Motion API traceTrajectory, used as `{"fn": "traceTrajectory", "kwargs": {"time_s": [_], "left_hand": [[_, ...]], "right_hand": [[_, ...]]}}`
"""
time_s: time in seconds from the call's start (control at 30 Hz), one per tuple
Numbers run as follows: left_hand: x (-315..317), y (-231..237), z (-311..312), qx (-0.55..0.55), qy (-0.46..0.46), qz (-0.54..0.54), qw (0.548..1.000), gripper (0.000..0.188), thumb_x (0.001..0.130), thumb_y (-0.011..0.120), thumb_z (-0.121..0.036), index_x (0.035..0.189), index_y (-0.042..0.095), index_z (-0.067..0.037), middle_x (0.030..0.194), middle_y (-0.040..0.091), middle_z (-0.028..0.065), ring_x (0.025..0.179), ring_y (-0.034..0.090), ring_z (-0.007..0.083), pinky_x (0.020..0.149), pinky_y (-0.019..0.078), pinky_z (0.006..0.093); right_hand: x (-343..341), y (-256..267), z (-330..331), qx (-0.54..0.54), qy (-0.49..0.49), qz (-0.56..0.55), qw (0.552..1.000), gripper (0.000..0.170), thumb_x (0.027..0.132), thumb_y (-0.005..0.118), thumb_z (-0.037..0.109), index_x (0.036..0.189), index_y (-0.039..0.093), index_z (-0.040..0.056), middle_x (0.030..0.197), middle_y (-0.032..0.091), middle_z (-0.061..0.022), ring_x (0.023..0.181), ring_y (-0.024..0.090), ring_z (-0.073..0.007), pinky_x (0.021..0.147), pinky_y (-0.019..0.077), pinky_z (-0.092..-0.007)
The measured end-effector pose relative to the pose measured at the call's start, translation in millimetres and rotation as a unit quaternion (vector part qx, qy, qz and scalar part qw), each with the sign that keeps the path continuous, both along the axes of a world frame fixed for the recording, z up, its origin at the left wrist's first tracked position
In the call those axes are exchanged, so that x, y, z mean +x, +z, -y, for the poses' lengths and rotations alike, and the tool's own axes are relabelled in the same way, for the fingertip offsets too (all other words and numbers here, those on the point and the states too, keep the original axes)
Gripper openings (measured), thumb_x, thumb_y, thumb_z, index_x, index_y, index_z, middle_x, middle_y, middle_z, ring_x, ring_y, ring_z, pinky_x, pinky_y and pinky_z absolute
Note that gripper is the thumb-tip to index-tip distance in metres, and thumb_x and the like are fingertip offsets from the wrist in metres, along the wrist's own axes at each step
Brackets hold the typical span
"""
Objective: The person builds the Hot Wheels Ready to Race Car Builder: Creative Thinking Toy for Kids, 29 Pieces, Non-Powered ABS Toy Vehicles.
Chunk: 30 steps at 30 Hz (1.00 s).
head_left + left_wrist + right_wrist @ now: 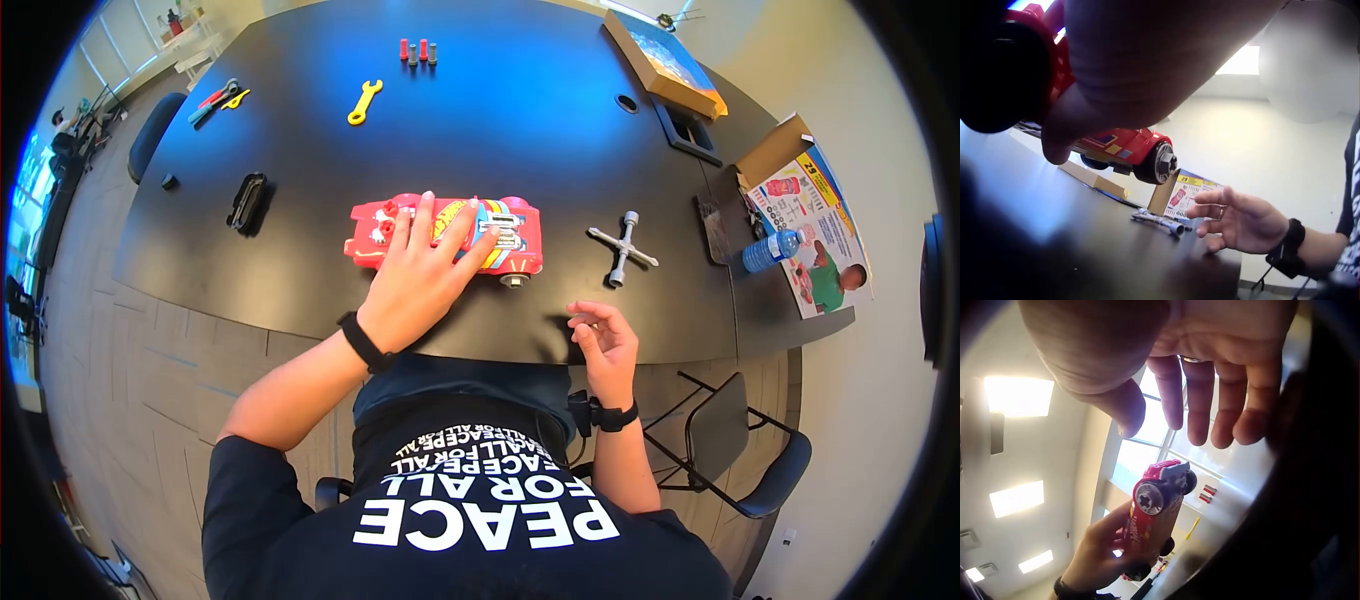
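Observation:
A red toy car (517,245) with a Hot Wheels logo is upright near the table's front edge. My left hand (425,275) grips it from above, fingers spread over the top and the thumb (1057,140) against its near side. At the car's right end a wheel (1165,164) shows a grey hex nut in its hub. My right hand (607,345) hovers by the table edge, fingers loosely bent and holding nothing. A grey cross-shaped lug wrench (624,249) lies just beyond it.
A yellow wrench (364,103), several red and grey bolts (418,53), a black tray (246,203) and small tools (215,100) lie farther off. At the right are a printed box (810,230), a water bottle (772,251) and an open cardboard box (665,65).

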<state>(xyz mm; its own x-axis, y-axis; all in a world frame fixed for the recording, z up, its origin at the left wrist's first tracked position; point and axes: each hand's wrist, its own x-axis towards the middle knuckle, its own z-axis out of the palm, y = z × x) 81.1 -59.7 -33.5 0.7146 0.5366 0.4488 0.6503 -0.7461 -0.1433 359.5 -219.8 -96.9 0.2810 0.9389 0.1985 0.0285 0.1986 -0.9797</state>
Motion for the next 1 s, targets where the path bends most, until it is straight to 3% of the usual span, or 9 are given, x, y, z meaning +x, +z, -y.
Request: {"fn": "traceTrajectory", "kwargs": {"time_s": [0.23,0.33,0.43,0.63,0.73,0.8,0.93,1.0], "left_hand": [[19.9,-20.5,-21.7,0.017,-0.013,-0.03,0.999,0.059,0.101,0.066,-0.013,0.159,0.062,-0.024,0.167,0.055,0.0153,0.149,0.052,0.0554,0.12,0.0456,0.0673],[25.6,-22.6,-33.7,0.024,-0.008,-0.038,0.999,0.059,0.101,0.066,-0.013,0.159,0.062,-0.024,0.169,0.053,0.0151,0.149,0.051,0.0558,0.12,0.0453,0.0674],[27.2,-24.9,-44.2,0.024,-0.01,-0.037,0.999,0.06,0.1,0.066,-0.011,0.159,0.062,-0.024,0.171,0.051,0.0147,0.15,0.05,0.0565,0.121,0.0447,0.0673],[38.1,-26.4,-41.3,0.012,0.009,-0.017,1.0,0.061,0.099,0.065,-0.008,0.158,0.063,-0.023,0.172,0.05,0.0145,0.153,0.047,0.0566,0.123,0.0417,0.0686],[37.7,-21.5,-41.8,0.007,-0.005,-0.012,1.0,0.07,0.098,0.072,-0.011,0.165,0.056,-0.021,0.176,0.046,0.0152,0.16,0.041,0.0543,0.128,0.0362,0.0675],[32.7,-9.8,-37.1,-0.095,-0.061,0.052,0.992,0.087,0.094,0.082,-0.016,0.173,0.044,-0.017,0.18,0.04,0.0159,0.166,0.032,0.0495,0.133,0.0285,0.0652],[-7.2,22.2,-14.0,-0.15,-0.052,0.15,0.976,0.105,0.09,0.09,-0.023,0.177,0.033,-0.009,0.183,0.035,0.0182,0.17,0.028,0.041,0.137,0.0204,0.0635],[-46.7,17.0,-21.9,-0.129,-0.003,0.25,0.96,0.095,0.09,0.091,-0.021,0.171,0.045,-0.005,0.175,0.048,0.0203,0.164,0.043,0.0389,0.134,0.0331,0.0545]], "right_hand": [[2.3,-20.9,4.3,0.021,0.008,-0.005,1.0,0.016,0.107,0.075,0.0,0.122,0.075,-0.0045,0.118,0.076,-0.0092,0.107,0.073,-0.0136,0.094,0.057,-0.0263],[2.8,-17.9,5.5,0.013,0.013,-0.002,1.0,0.016,0.109,0.073,0.001,0.122,0.074,-0.0056,0.117,0.075,-0.0106,0.108,0.073,-0.0174,0.098,0.0566,-0.0298],[6.5,-17.7,5.3,0.012,0.026,-0.004,1.0,0.014,0.107,0.075,0.001,0.12,0.075,-0.0056,0.117,0.074,-0.0102,0.106,0.073,-0.0147,0.093,0.0567,-0.0262],[12.3,-16.0,7.7,-0.003,0.05,-0.017,0.999,0.013,0.108,0.074,0.001,0.12,0.076,-0.0051,0.116,0.075,-0.0103,0.106,0.073,-0.0158,0.095,0.0571,-0.0278],[12.4,-14.0,6.5,0.003,0.049,-0.023,0.999,0.013,0.108,0.073,0.0,0.119,0.076,-0.0052,0.115,0.075,-0.0103,0.107,0.074,-0.0167,0.096,0.0574,-0.0289],[13.7,-12.5,7.9,-0.002,0.052,-0.026,0.998,0.013,0.108,0.072,-0.001,0.119,0.076,-0.0053,0.115,0.075,-0.0105,0.107,0.074,-0.0172,0.097,0.0574,-0.0295],[17.4,-10.5,13.0,-0.015,0.073,-0.034,0.997,0.012,0.107,0.071,-0.003,0.118,0.076,-0.0051,0.115,0.076,-0.0113,0.107,0.074,-0.0182,0.097,0.0575,-0.0304],[21.5,-10.6,13.9,-0.013,0.1,-0.014,0.995,0.012,0.107,0.072,-0.003,0.118,0.076,-0.0048,0.115,0.076,-0.0116,0.107,0.074,-0.0185,0.096,0.0575,-0.0308]]}}
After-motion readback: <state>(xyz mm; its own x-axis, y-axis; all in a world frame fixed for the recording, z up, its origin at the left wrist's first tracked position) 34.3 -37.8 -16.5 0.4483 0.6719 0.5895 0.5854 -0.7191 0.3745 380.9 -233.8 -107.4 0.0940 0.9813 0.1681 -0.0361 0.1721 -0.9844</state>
